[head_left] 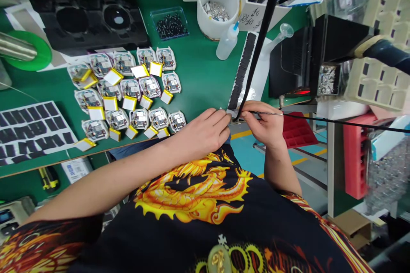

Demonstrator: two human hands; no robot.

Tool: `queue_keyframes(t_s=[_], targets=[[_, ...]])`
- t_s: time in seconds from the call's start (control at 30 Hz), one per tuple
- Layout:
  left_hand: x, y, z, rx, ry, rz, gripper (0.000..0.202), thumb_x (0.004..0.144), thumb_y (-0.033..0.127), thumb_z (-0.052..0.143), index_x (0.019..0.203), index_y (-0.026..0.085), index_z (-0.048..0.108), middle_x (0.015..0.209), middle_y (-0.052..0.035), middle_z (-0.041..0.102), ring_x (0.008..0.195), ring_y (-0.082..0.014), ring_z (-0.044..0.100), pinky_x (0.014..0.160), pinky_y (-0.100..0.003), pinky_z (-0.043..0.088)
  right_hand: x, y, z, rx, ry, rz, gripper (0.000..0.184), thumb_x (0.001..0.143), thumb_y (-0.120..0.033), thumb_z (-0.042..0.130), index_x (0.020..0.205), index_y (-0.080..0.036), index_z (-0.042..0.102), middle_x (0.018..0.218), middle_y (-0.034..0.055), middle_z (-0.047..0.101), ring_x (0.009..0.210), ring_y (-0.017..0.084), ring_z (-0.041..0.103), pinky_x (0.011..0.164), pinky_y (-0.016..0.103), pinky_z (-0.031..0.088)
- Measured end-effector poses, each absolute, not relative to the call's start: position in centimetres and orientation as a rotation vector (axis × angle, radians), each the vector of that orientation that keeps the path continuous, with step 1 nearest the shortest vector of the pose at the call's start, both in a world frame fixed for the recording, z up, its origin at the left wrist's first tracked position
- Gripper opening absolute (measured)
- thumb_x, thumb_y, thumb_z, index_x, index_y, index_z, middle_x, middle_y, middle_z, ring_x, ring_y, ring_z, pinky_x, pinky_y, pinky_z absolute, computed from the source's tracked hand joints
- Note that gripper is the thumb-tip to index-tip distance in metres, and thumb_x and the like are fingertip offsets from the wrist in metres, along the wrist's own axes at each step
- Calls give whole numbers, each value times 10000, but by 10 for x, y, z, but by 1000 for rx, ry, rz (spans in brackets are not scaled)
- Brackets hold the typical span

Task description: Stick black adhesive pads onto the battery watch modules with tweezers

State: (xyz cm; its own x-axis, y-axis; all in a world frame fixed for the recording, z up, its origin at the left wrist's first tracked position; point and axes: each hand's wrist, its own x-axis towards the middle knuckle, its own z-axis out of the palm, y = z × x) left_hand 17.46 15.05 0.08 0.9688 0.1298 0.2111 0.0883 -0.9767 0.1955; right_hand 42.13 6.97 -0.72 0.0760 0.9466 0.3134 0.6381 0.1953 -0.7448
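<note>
My left hand (209, 130) is closed at the table's front edge, its fingertips by the lower end of a sheet of thin black strips (241, 74). A small pale piece (231, 112) shows at those fingertips; whether they pinch it I cannot tell. My right hand (266, 123) is closed around slim metal tweezers (267, 113), whose tip points left toward the same end of the sheet. To the left lie several round-cornered white cases with circuit boards (139, 118), with silver battery cells (129, 103) edged in yellow beside or on them.
Behind stand a white tub of small metal parts (218, 25), a squeeze bottle (226, 42) and a clear tray of black bits (171, 25). A black cable (264, 30) hangs across the view by my right hand. A sheet of black pads (32, 130) lies at left.
</note>
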Motion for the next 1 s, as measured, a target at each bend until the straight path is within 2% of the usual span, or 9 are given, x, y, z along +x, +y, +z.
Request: queue_keyframes(t_s=[0.13,0.4,0.53,0.6,0.7,0.73,0.8,0.9,1.0], targets=[[176,151,2,2917,239,359,200,1082,189,646,1222,86,744,1598,-274,637,1460,-377,630,1211,-519,534,421,70,-7,-1525,-1620,499,82,1029,-218,770,1053,-272,826,1035,33,882,994,223,859,943,384,714],[184,149,5,3003,205,285,265,1043,185,706,1267,51,757,1580,-313,659,1475,-395,643,1203,-537,506,420,69,-8,-1565,-1545,550,97,1043,-305,745,1000,-268,823,980,42,871,958,229,850,911,410,717],[186,146,5,3030,204,221,310,1046,203,706,1298,29,754,1609,-335,628,1496,-425,623,1188,-562,503,420,65,1,-1565,-1253,427,121,1066,-367,736,1020,-275,799,1000,54,838,799,224,819,726,414,715],[185,146,5,3011,197,213,312,1040,198,710,1299,28,749,1620,-343,613,1506,-431,615,1191,-575,509,423,66,10,-1564,-1178,267,120,1075,-398,728,1051,-294,784,1096,68,820,863,247,819,710,441,712],[179,148,6,2945,186,230,296,1026,168,712,1289,34,731,1659,-352,565,1528,-437,594,1208,-590,521,427,72,24,-1654,-1256,110,164,1103,-432,688,1094,-303,789,1189,79,804,1047,284,809,842,481,703],[176,148,7,2924,199,248,273,1026,157,708,1274,43,729,1670,-343,556,1532,-434,590,1212,-587,529,428,76,27,-1711,-1289,86,171,1103,-433,688,1111,-299,793,1153,72,808,1012,269,803,850,460,687],[168,148,12,2884,252,306,197,1040,152,695,1216,73,732,1667,-306,572,1515,-414,604,1204,-565,559,429,87,30,-1832,-1335,70,155,1078,-414,723,1133,-288,795,943,26,791,807,209,755,772,385,633],[154,146,21,2819,357,433,112,1079,207,683,1128,120,734,1602,-245,647,1442,-371,661,1168,-543,614,426,113,26,-1955,-1413,167,153,1014,-347,766,1142,-265,788,653,-59,660,578,156,610,636,323,507],[140,142,27,2770,450,532,117,1089,248,697,1094,137,731,1542,-214,699,1364,-359,714,1103,-544,666,421,142,15,-1982,-1499,325,201,998,-306,744,1176,-226,790,598,-71,650,547,156,590,618,314,446]])
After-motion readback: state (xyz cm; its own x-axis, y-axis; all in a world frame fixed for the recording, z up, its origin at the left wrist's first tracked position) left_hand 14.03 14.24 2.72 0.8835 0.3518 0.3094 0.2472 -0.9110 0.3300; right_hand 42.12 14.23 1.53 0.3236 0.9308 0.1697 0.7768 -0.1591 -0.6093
